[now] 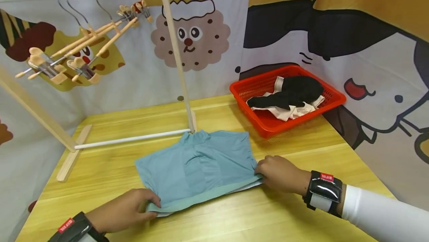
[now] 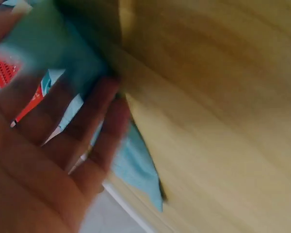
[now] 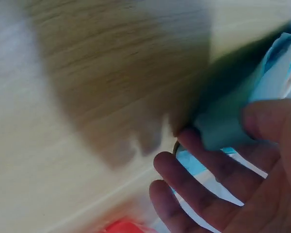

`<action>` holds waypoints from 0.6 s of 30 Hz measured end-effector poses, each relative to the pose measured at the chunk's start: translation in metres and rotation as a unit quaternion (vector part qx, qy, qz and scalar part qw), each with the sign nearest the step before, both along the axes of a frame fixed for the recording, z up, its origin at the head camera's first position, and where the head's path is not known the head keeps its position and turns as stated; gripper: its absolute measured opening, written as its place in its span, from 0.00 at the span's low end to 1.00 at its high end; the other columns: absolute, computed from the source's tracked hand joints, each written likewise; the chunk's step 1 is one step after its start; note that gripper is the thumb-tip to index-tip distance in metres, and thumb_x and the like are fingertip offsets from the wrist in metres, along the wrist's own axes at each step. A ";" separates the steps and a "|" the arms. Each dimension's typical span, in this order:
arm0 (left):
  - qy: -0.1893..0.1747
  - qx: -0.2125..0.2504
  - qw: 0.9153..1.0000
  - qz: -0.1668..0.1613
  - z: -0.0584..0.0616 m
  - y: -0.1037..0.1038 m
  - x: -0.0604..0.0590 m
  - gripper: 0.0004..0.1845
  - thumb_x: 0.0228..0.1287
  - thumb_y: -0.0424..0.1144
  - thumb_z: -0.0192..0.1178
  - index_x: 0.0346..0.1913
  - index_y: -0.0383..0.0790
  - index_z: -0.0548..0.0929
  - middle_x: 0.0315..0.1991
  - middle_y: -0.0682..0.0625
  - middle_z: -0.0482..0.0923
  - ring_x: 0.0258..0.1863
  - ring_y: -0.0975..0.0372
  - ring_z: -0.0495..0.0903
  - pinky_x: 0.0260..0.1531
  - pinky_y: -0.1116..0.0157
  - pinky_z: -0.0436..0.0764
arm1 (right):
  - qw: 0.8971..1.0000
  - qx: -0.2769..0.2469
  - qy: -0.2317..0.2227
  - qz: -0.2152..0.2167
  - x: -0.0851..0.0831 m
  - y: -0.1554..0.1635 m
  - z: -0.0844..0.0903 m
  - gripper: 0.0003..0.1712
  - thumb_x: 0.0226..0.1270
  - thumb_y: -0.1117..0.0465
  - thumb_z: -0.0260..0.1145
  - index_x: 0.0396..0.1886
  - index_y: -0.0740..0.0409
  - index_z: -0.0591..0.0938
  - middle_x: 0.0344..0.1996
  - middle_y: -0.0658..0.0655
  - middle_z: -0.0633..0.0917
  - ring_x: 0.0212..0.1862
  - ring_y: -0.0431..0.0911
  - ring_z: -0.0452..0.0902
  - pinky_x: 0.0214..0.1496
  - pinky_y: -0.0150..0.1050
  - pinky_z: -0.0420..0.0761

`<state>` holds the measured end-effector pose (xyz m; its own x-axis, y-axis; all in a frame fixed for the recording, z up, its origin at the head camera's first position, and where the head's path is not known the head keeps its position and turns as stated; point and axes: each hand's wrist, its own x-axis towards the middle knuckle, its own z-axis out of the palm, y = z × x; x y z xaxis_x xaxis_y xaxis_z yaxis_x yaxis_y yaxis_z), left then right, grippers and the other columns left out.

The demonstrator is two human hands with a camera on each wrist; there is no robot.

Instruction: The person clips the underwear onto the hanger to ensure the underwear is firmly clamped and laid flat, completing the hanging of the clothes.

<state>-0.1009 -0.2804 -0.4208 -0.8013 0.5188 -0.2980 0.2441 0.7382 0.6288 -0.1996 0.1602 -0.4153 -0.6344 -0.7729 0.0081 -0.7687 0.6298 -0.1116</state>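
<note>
A pair of light blue-green shorts (image 1: 204, 167) lies on the wooden table, its waistband edge towards me and its legs spread to the far side. My left hand (image 1: 129, 208) pinches the near left corner of the waistband between thumb and fingers. In the left wrist view a blurred fold of the cloth (image 2: 43, 39) sits between thumb and fingers. At the near right corner my right hand (image 1: 278, 173) grips the waistband. The right wrist view shows the thumb pressing the cloth (image 3: 223, 126) against the index finger, the other fingers extended.
A red plastic basket (image 1: 268, 128) with black and cream clothes (image 1: 298, 91) stands at the back right. On the left, a wood and white rack (image 1: 175, 44) carries several clip hangers (image 1: 90, 41). The rack's lower bar (image 1: 134, 139) runs behind the shorts. A printed curtain (image 1: 228, 78) backs the table.
</note>
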 end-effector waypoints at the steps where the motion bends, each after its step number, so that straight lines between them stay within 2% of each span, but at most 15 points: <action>1: -0.002 -0.004 1.000 -0.006 0.001 0.001 0.000 0.14 0.61 0.58 0.67 0.44 0.55 0.84 0.45 0.64 0.81 0.48 0.70 0.79 0.45 0.66 0.81 | 1.000 0.013 0.004 0.002 0.001 0.001 0.001 0.09 0.49 0.67 0.74 0.30 0.50 0.88 0.28 0.45 0.85 0.30 0.41 0.77 0.32 0.40 0.77; 3: 0.017 -0.009 1.000 -0.009 0.004 0.005 -0.003 0.14 0.63 0.59 0.65 0.40 0.56 0.84 0.40 0.65 0.80 0.41 0.73 0.78 0.39 0.68 0.80 | 0.999 0.042 -0.003 -0.003 0.003 0.001 0.005 0.09 0.48 0.57 0.79 0.32 0.49 0.89 0.30 0.47 0.83 0.31 0.43 0.75 0.31 0.40 0.75; 4: 0.040 -0.016 0.999 -0.002 0.007 0.007 -0.005 0.13 0.64 0.60 0.64 0.39 0.56 0.84 0.38 0.66 0.79 0.38 0.74 0.76 0.36 0.69 0.79 | 0.999 0.049 -0.006 -0.004 0.002 -0.001 0.008 0.12 0.48 0.53 0.80 0.33 0.49 0.89 0.30 0.48 0.81 0.32 0.43 0.73 0.31 0.40 0.74; 6: 0.109 -0.034 0.993 0.026 0.011 0.014 -0.011 0.12 0.66 0.58 0.63 0.40 0.56 0.84 0.38 0.64 0.79 0.39 0.71 0.77 0.38 0.66 0.80 | 0.999 0.051 -0.013 -0.013 0.000 -0.007 0.013 0.19 0.51 0.44 0.78 0.37 0.49 0.88 0.34 0.49 0.80 0.35 0.44 0.73 0.34 0.41 0.75; 8: 0.171 -0.059 0.982 0.062 0.013 0.021 -0.019 0.15 0.67 0.57 0.62 0.47 0.53 0.84 0.46 0.57 0.80 0.47 0.63 0.80 0.46 0.58 0.81 | 0.999 0.040 -0.016 -0.020 -0.006 -0.017 0.015 0.26 0.55 0.38 0.75 0.47 0.50 0.88 0.43 0.53 0.81 0.43 0.47 0.76 0.43 0.45 0.80; 9: 0.193 -0.074 0.975 0.078 0.013 0.024 -0.023 0.20 0.67 0.58 0.63 0.53 0.51 0.83 0.52 0.53 0.80 0.53 0.57 0.79 0.52 0.52 0.80 | 0.999 0.030 -0.014 -0.017 -0.010 -0.023 0.014 0.29 0.58 0.37 0.72 0.52 0.50 0.86 0.49 0.56 0.81 0.49 0.50 0.77 0.50 0.48 0.81; 11: 0.211 -0.104 0.968 0.091 0.008 0.027 -0.031 0.34 0.64 0.61 0.64 0.67 0.46 0.75 0.66 0.42 0.72 0.66 0.44 0.71 0.59 0.39 0.73 | 0.999 0.019 -0.030 -0.014 -0.018 -0.035 0.010 0.37 0.61 0.36 0.70 0.65 0.51 0.79 0.64 0.62 0.76 0.64 0.59 0.73 0.65 0.57 0.75; 12: 0.209 -0.112 0.967 0.088 0.004 0.027 -0.034 0.41 0.62 0.64 0.63 0.72 0.45 0.70 0.71 0.38 0.66 0.70 0.38 0.66 0.61 0.35 0.69 | 0.999 0.020 -0.041 -0.011 -0.022 -0.039 0.006 0.42 0.61 0.35 0.69 0.70 0.50 0.74 0.70 0.64 0.71 0.70 0.63 0.66 0.70 0.61 0.69; 14: 0.183 -0.125 0.972 0.074 -0.006 0.026 -0.040 0.51 0.58 0.69 0.63 0.77 0.43 0.61 0.76 0.32 0.55 0.73 0.32 0.55 0.63 0.31 0.63 | 0.996 0.038 -0.082 -0.015 -0.029 -0.044 -0.001 0.50 0.61 0.32 0.67 0.77 0.47 0.64 0.77 0.64 0.59 0.77 0.68 0.52 0.75 0.65 0.57; 16: 0.143 -0.132 0.979 0.058 -0.015 0.026 -0.043 0.58 0.54 0.73 0.62 0.79 0.42 0.56 0.78 0.30 0.49 0.75 0.29 0.47 0.65 0.29 0.58 | 0.990 0.061 -0.124 -0.026 -0.033 -0.043 -0.008 0.56 0.59 0.28 0.66 0.80 0.46 0.57 0.80 0.63 0.50 0.79 0.69 0.41 0.77 0.67 0.49; 18: 0.110 -0.134 0.984 0.044 -0.022 0.025 -0.045 0.61 0.51 0.75 0.63 0.79 0.41 0.53 0.79 0.30 0.44 0.75 0.29 0.42 0.66 0.29 0.53 | 0.984 0.087 -0.152 -0.036 -0.034 -0.038 -0.016 0.60 0.56 0.24 0.63 0.81 0.44 0.52 0.81 0.61 0.46 0.80 0.68 0.36 0.77 0.66 0.45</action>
<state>-0.1459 -0.2557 -0.4426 -0.9000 0.3705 -0.2297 0.2798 0.8950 0.3475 -0.2338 0.1220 -0.4310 -0.6410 -0.6984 -0.3183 -0.6690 0.7117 -0.2144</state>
